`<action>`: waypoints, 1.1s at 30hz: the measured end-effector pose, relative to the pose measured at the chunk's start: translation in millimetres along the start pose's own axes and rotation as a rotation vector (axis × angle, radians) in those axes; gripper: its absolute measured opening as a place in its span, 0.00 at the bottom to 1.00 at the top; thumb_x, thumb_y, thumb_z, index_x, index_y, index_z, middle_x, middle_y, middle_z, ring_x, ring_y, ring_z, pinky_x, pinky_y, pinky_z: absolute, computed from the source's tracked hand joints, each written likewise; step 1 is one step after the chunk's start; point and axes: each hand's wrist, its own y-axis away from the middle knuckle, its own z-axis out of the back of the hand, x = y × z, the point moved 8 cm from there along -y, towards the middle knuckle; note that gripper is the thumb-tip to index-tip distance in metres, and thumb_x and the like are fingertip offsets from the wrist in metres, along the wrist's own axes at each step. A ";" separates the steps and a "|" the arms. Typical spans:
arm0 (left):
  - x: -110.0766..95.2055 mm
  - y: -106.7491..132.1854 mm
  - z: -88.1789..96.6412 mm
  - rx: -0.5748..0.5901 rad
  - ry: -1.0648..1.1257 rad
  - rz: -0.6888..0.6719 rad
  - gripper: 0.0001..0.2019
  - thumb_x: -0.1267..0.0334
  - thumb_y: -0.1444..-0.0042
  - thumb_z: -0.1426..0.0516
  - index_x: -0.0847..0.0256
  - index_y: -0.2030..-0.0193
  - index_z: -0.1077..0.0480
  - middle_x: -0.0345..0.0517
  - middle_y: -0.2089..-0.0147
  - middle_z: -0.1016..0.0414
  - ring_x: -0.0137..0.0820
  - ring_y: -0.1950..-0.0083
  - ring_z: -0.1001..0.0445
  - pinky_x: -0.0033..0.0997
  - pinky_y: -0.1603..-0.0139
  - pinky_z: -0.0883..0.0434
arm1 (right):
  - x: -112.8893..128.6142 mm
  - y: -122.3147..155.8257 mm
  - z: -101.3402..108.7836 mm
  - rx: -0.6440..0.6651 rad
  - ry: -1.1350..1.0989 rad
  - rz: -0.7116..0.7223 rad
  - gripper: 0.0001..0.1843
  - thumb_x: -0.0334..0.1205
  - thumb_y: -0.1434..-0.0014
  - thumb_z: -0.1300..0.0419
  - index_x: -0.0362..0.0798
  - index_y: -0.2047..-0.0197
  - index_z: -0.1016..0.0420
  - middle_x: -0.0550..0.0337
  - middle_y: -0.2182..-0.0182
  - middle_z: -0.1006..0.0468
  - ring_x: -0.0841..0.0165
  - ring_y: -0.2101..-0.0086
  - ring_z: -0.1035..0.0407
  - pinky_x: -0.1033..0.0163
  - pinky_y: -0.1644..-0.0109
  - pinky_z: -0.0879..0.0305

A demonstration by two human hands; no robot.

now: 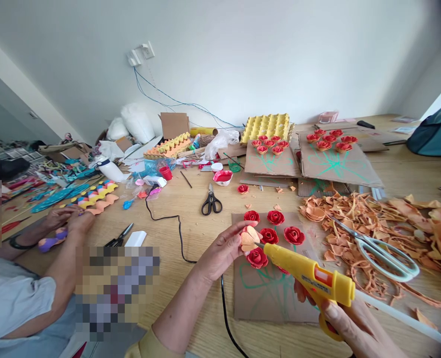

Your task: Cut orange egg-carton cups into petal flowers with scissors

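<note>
Pinched in the fingers of my left hand [220,251] is a paper flower [249,238], its bare orange underside turned toward me and a little red at its edge. My right hand [343,318] grips a yellow hot glue gun [309,273] by its handle. The gun's dark nozzle touches or nearly touches the flower's underside; a pale glue stick [402,315] runs out of its back. Beneath both lies a cardboard sheet [265,298] with green painted stems and several red paper roses [294,235]. The gun hides part of one rose.
Orange scraps [339,223] and pale-handled scissors [386,256] lie at right. Black scissors [211,201], a dish of red paint [222,177] and a loose rose [243,189] sit mid-table. Finished-looking rose boards [335,164] stand behind. A black cord [181,238] crosses the table. A co-worker's hands [69,219] work at left.
</note>
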 end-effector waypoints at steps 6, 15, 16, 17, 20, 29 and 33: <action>0.1 0.2 -1.6 0.013 0.007 0.003 0.21 0.54 0.38 0.41 0.58 0.40 0.29 0.55 0.50 0.26 0.33 0.56 0.29 0.30 0.58 0.34 | 10.4 -2.9 -0.8 0.016 -0.030 0.012 0.31 0.63 0.36 0.51 0.51 0.54 0.16 0.48 0.62 0.16 0.60 0.68 0.24 0.54 0.56 0.21; -2.7 0.5 -2.6 0.002 0.074 0.011 0.21 0.54 0.40 0.39 0.58 0.42 0.27 0.55 0.52 0.25 0.31 0.60 0.31 0.30 0.60 0.37 | 5.0 -4.9 2.2 0.027 -0.099 0.007 0.27 0.61 0.36 0.48 0.51 0.54 0.16 0.49 0.62 0.16 0.55 0.58 0.21 0.54 0.51 0.23; -2.7 0.5 -2.6 -0.001 0.079 0.013 0.21 0.54 0.41 0.39 0.58 0.43 0.26 0.55 0.52 0.25 0.31 0.60 0.31 0.30 0.60 0.37 | 4.0 -4.6 2.9 0.018 -0.084 0.006 0.27 0.61 0.36 0.48 0.51 0.54 0.16 0.49 0.61 0.16 0.55 0.59 0.21 0.54 0.53 0.22; -2.6 0.5 -2.6 -0.002 0.082 0.015 0.21 0.54 0.41 0.39 0.58 0.43 0.26 0.55 0.52 0.25 0.31 0.60 0.32 0.31 0.60 0.37 | 3.5 -4.4 2.9 0.019 -0.069 0.006 0.27 0.61 0.36 0.49 0.51 0.53 0.17 0.48 0.60 0.16 0.56 0.60 0.21 0.55 0.53 0.22; -2.3 0.6 -2.7 0.004 0.079 0.020 0.21 0.54 0.41 0.39 0.58 0.42 0.27 0.55 0.52 0.25 0.31 0.59 0.31 0.31 0.60 0.37 | 5.1 -4.5 1.3 0.041 -0.044 0.020 0.30 0.62 0.35 0.52 0.51 0.53 0.17 0.48 0.57 0.17 0.58 0.64 0.22 0.56 0.55 0.22; -2.1 0.4 0.6 -0.015 0.124 0.009 0.21 0.54 0.40 0.39 0.60 0.43 0.27 0.56 0.52 0.25 0.31 0.60 0.31 0.30 0.61 0.37 | -1.0 -1.8 0.2 0.036 0.010 -0.026 0.31 0.64 0.36 0.51 0.50 0.53 0.17 0.46 0.57 0.17 0.59 0.65 0.24 0.58 0.60 0.22; 0.5 0.8 -0.2 -0.007 0.102 0.024 0.21 0.54 0.40 0.39 0.59 0.42 0.28 0.56 0.51 0.25 0.31 0.59 0.31 0.30 0.60 0.37 | 7.0 -1.4 1.8 0.017 -0.012 -0.010 0.31 0.64 0.36 0.51 0.51 0.53 0.17 0.49 0.61 0.17 0.63 0.71 0.26 0.61 0.67 0.22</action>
